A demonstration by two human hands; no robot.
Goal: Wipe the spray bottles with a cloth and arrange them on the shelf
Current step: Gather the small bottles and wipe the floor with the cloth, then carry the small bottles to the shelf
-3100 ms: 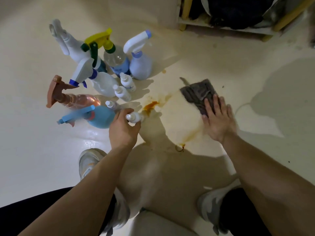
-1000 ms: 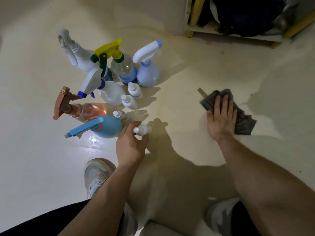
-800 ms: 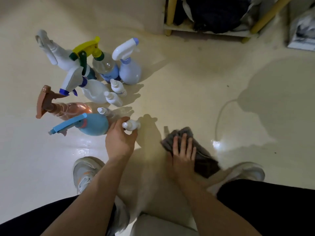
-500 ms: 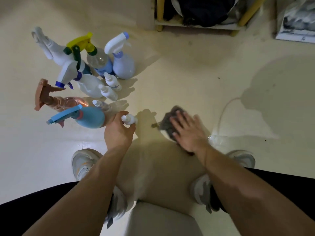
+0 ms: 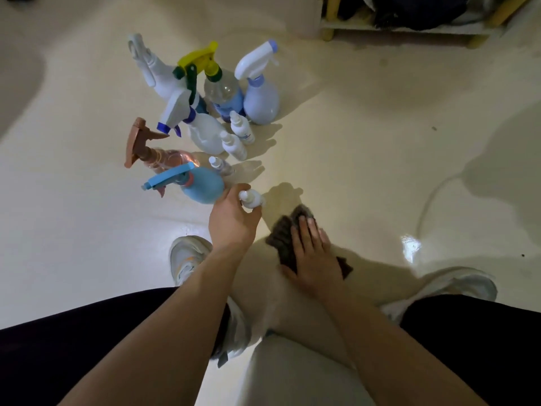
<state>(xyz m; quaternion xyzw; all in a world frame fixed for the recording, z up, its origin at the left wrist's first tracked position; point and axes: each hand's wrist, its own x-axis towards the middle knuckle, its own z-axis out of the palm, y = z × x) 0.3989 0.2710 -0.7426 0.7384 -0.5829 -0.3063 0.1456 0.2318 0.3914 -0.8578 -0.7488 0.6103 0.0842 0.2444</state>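
Bottle cluster, ten o'clock: unwiped. Left hand, centre: still clasping small white bottle. Right hand, flat, has dragged grey cloth in beside it. Floor done; bottle-wiping likely next. Shelf, one o'clock.

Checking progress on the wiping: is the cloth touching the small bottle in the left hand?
No. The cloth lies flat on the floor under the right hand, apart from the small white bottle in the left hand.

Cloth right of bottles
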